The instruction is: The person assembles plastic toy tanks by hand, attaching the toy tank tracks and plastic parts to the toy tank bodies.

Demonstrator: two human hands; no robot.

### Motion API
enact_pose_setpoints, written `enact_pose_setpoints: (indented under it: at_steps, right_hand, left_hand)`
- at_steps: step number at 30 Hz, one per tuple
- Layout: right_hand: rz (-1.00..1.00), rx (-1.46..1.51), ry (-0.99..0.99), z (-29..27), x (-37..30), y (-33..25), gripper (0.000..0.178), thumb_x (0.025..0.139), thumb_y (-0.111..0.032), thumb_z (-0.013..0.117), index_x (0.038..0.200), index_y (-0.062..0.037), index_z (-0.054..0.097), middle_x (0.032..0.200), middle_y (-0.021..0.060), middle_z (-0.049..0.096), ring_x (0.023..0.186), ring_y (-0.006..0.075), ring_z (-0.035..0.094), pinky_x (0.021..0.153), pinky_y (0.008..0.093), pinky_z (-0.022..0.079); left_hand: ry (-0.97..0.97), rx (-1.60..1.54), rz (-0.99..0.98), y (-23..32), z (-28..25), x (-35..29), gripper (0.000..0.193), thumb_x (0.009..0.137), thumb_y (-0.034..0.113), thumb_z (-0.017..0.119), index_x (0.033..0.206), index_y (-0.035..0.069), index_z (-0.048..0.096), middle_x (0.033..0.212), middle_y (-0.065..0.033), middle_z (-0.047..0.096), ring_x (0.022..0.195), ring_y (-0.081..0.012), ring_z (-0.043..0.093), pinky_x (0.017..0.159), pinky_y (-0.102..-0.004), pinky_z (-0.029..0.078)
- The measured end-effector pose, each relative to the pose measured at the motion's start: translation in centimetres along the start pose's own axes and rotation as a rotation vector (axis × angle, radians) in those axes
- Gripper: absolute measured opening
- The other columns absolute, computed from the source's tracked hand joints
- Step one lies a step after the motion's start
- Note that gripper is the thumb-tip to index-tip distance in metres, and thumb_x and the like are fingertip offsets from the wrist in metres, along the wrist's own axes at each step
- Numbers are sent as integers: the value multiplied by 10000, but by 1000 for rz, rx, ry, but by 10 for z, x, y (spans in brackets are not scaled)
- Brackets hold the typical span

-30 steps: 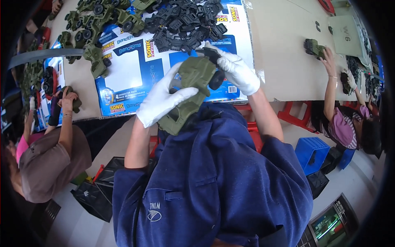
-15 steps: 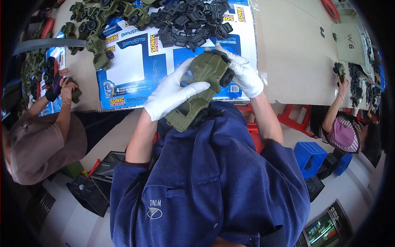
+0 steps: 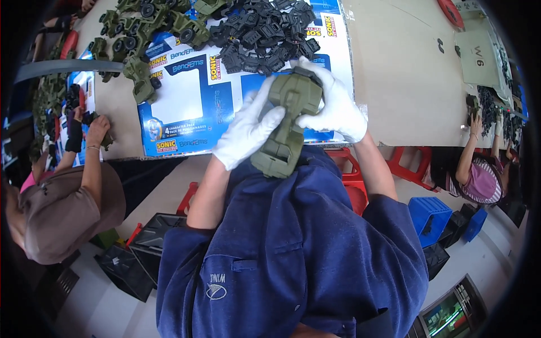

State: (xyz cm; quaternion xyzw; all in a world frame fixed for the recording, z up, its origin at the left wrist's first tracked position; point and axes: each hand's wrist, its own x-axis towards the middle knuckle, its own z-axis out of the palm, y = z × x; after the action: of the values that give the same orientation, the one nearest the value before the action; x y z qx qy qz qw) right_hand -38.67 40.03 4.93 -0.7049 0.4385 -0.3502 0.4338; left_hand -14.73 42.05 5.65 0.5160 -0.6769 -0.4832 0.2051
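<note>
An olive-green toy truck [image 3: 280,147] is held in front of my body, over the near edge of the table. My white-gloved left hand [image 3: 243,130] grips its left side, the thumb lying on the body. My right hand [image 3: 339,114], gloved in white too, is closed around the far right part, its thumb against the middle. A dark piece [image 3: 307,73] shows at the truck's far end, partly under the right fingers. The wheels are mostly hidden. Beyond my hands lies a heap of black plastic parts [image 3: 265,39].
More green toy trucks [image 3: 141,79] are piled at the back left of the table. Blue-and-white printed card sheets [image 3: 174,104] cover the tabletop [image 3: 400,84]. Co-workers sit at both sides. Red stools [image 3: 408,160] and blue crates [image 3: 428,219] stand below the table.
The toy truck has turned more upright, its top now facing me, and its near end has swung right. My right thumb has come onto its middle. Both hands still hold it.
</note>
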Motion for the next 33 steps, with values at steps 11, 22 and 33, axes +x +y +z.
enact_pose_setpoints:
  at_steps: [11,22,33]
  right_hand:
    - [-194,118,206,37,1,-12,1104,657,-535,834,1467,26,337,1452,222,461,1329,379,467,1125,436,349]
    - [-194,-27,453,76,10,-4,492,820,-278,680,1210,-4,556,1174,204,654,1024,363,632,959,422,466]
    - [413,-140,1374,-61,-67,131,520,943,-271,672,1338,23,503,1269,151,575,1168,236,554,1035,362,433]
  left_hand:
    - [292,-288,459,5,14,37,596,940,482,595,1268,-12,539,1285,-156,582,1211,-264,549,1038,-356,404]
    - [282,-494,232,-19,22,35,274,994,232,508,1088,-3,612,1067,-139,634,1017,-239,603,925,-320,447]
    - [727,830,64,-106,-115,124,734,780,391,776,1378,121,445,1332,-174,508,1193,-368,539,961,-446,480]
